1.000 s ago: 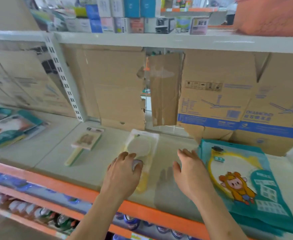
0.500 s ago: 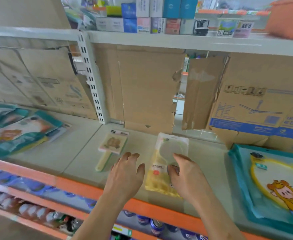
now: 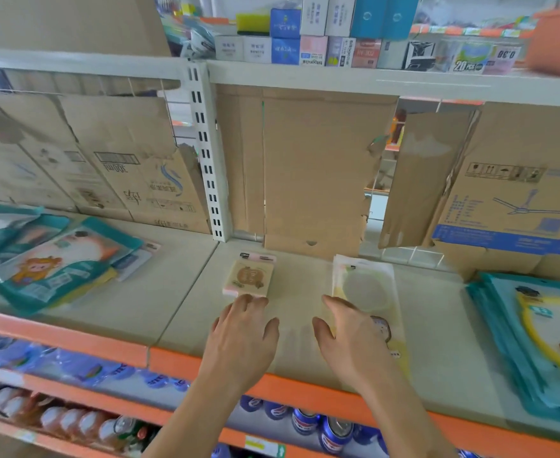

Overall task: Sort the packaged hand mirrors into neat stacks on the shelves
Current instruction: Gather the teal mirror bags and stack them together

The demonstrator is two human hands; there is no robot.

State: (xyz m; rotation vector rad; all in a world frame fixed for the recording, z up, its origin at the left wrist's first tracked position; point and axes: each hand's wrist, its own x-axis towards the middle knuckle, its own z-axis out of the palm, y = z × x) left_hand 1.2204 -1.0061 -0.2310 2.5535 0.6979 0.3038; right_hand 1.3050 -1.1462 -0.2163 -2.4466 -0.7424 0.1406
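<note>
Both hands lie flat and unclenched on the shelf (image 3: 133, 312), holding nothing. The left grip (image 3: 242, 338) has its fingers spread and straight. Their tips reach the near edge of the small pink-carded mirror (image 3: 249, 276), which lies just beyond them. Its lower end seems to be hidden under the palm. The right grip (image 3: 348, 338) rests palm-down on the lower half of the yellow mirror pack (image 3: 366, 285). The round face of that mirror shows just ahead of its fingers.

Both packs look thin, flat and light. The yellow one is in glossy clear film, which is probably slick and crinkly, so it should slide easily on the smooth painted shelf. The pink one looks stiffer, like a card-faced slab with square corners. The mirror faces are likely fragile, so it is safer to pinch the long edges or the handle end than to press on the face.

Well to the right of the right grip is a squared stack of teal pouches (image 3: 516, 342). Well to the left of the left grip is a looser, fanned teal pile (image 3: 57, 269). Matte, torn cardboard (image 3: 315, 180) stands at the back of the shelf.
</note>
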